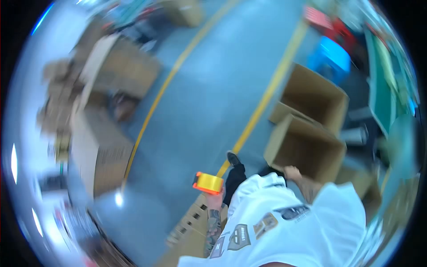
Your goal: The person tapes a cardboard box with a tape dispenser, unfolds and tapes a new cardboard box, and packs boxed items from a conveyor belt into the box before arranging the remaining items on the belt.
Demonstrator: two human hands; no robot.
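My left hand is closed around an orange tape dispenser that carries a wide roll of yellow tape. The dispenser is out over the floor, left of my legs. On the other side, my right hand is closed at the near edge of an open cardboard box; its fingers are blurred, but they seem to grip the rim. Behind that box stands a second open cardboard box, touching it or very close. The inside of both boxes is shadowed.
Yellow floor lines run along a blue-grey walkway. Large cartons stand on the left. A blue stool-like object is at the far right. Cardboard with cut-out holes lies beside my left forearm.
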